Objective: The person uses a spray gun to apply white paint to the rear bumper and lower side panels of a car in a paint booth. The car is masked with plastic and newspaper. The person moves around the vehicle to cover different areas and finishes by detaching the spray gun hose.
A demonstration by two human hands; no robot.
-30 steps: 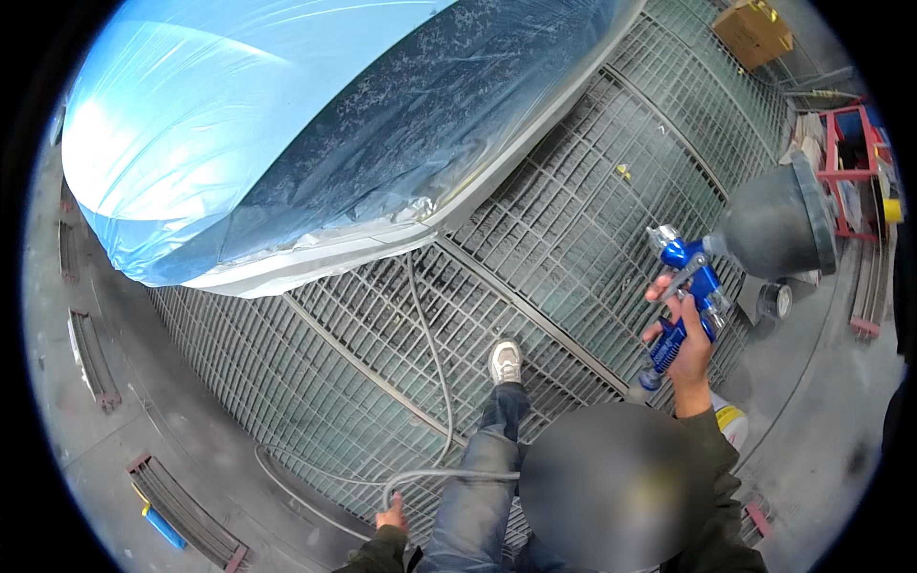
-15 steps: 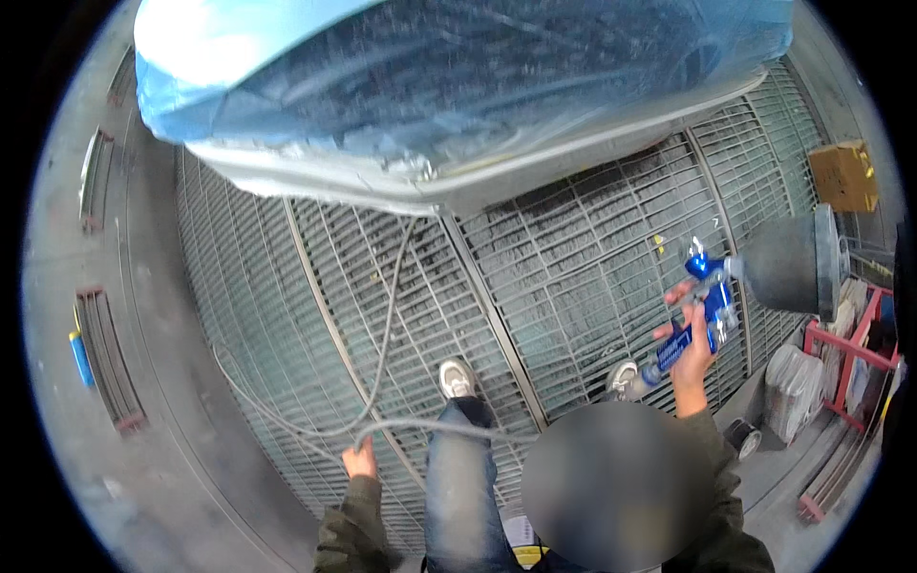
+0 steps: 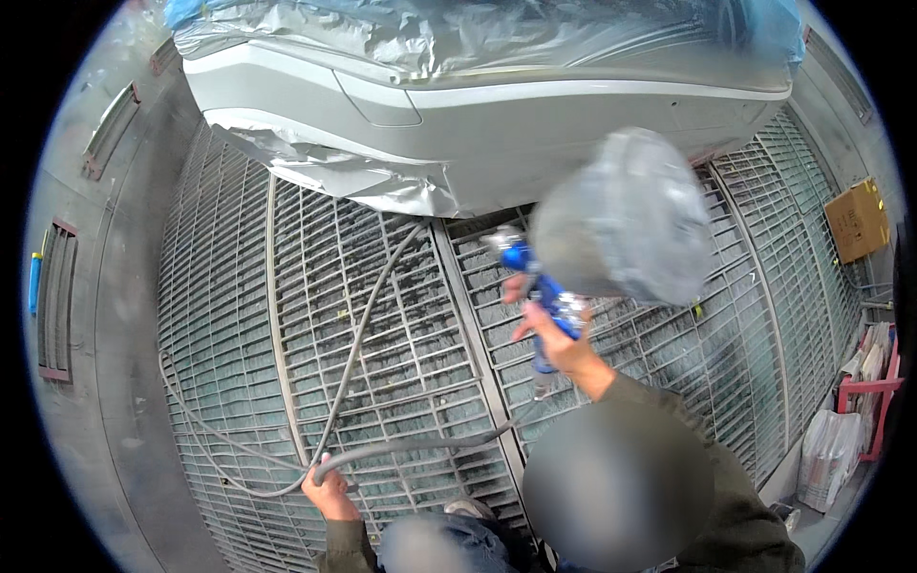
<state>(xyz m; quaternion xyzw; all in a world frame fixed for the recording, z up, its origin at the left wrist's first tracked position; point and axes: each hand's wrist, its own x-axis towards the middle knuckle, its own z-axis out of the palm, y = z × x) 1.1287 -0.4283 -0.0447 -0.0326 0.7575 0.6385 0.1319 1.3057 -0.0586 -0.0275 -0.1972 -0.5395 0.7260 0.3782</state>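
Observation:
My right hand is wrapped round a blue and silver spray gun, held tilted beside the vehicle panel. Its large grey paint cup is smeared by motion and overlaps the panel's lower edge. A grey air hose runs from near the gun's handle across to my left hand, whose fingers close on it. From there the hose loops over the floor and reaches toward the vehicle. The vehicle's light grey body panel stands ahead, with clear and blue plastic sheeting over its upper part.
Metal floor grating lies underfoot. Crumpled masking film hangs along the panel's lower left. A cardboard box stands at the right wall. Below it is a red rack with wrapped material. A blurred round patch hides part of my right arm.
My right hand has carried the spray gun leftward, and its cup has swung up in front of the panel. The view has shifted, showing more panel. My left hand still holds the hose.

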